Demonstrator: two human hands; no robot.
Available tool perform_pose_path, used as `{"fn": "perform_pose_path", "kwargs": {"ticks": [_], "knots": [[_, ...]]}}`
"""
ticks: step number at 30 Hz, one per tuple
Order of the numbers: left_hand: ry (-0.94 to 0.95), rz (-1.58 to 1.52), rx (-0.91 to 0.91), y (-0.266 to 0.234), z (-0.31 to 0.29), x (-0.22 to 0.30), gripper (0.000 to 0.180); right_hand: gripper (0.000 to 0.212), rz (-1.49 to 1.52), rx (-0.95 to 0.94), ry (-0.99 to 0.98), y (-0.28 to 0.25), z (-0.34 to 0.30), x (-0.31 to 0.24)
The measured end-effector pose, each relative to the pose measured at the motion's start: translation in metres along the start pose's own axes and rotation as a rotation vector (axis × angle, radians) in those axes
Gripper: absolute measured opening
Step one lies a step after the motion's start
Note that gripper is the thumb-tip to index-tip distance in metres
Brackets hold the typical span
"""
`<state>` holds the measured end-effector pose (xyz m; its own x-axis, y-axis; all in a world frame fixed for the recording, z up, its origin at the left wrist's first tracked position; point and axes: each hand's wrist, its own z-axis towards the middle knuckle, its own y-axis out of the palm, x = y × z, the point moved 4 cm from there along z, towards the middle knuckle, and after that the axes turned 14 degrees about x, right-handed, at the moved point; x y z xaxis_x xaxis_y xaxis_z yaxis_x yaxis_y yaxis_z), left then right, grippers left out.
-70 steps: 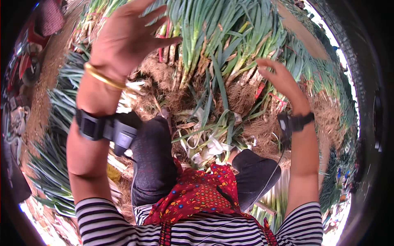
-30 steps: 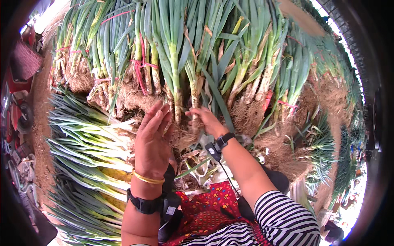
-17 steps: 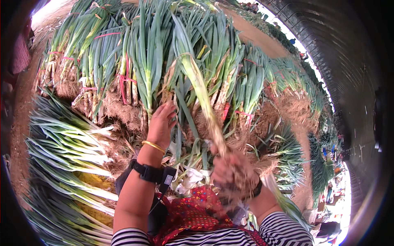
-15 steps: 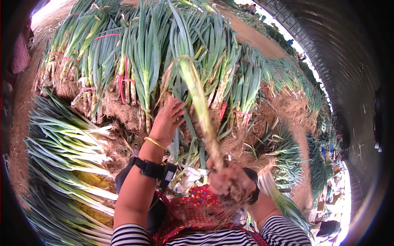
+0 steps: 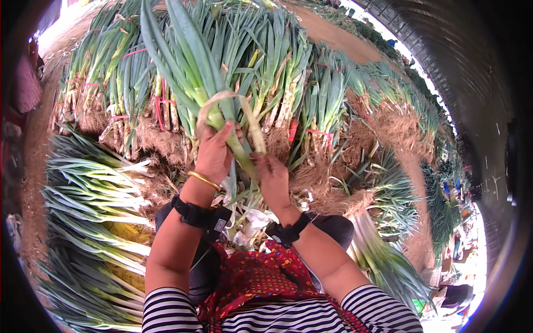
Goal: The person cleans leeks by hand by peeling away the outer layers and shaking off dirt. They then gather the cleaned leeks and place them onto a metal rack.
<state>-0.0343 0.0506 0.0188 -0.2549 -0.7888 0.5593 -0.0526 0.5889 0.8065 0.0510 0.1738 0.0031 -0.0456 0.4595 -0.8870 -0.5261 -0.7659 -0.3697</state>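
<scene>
In front of me, tilted with its leaves up and away, is a large green onion (image 5: 191, 77). My left hand (image 5: 214, 152) is wrapped round its pale stalk, just below where the leaves part. A dry, yellowish outer leaf (image 5: 252, 119) arches off the stalk and comes down to my right hand (image 5: 272, 177). The right fingers are closed on that dry leaf, close beside the lower stalk. Both hands hide parts of the stalk, and its root end does not show clearly.
Tied bundles of green onions (image 5: 266, 77) with brown roots stand across the far side. Cleaned green onions (image 5: 100, 194) lie stacked at the left, more (image 5: 388, 266) at the right. Pale peelings (image 5: 252, 219) lie between my knees, beyond a red patterned apron (image 5: 261, 283).
My right hand has left the root end and moved up to the dry leaf. My left hand, open before, has closed round the stalk. The green onion now leans left.
</scene>
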Motion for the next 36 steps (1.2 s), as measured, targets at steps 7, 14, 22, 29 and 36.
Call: {"fn": "perform_pose_path", "kwargs": {"ticks": [7,14,22,29,36], "knots": [[0.17,0.089,0.269,-0.04,0.024,0.049,0.021,0.026,0.646,-0.036,0.63,-0.034,0.009,0.018],[0.25,0.094,0.289,-0.059,0.045,0.062,0.034,0.027,-0.052,-0.282,0.272,-0.04,-0.022,0.098],[0.273,0.141,0.397,-0.074,0.051,0.076,0.021,0.026,-0.529,-0.517,-0.199,-0.033,-0.032,0.082],[0.317,0.119,0.542,-0.101,0.049,0.097,0.015,0.028,-0.356,-0.691,-0.049,-0.061,-0.044,0.025],[0.53,0.139,0.579,-0.162,0.045,0.161,0.016,0.037,-0.661,-0.815,0.047,-0.156,-0.087,0.045]]}}
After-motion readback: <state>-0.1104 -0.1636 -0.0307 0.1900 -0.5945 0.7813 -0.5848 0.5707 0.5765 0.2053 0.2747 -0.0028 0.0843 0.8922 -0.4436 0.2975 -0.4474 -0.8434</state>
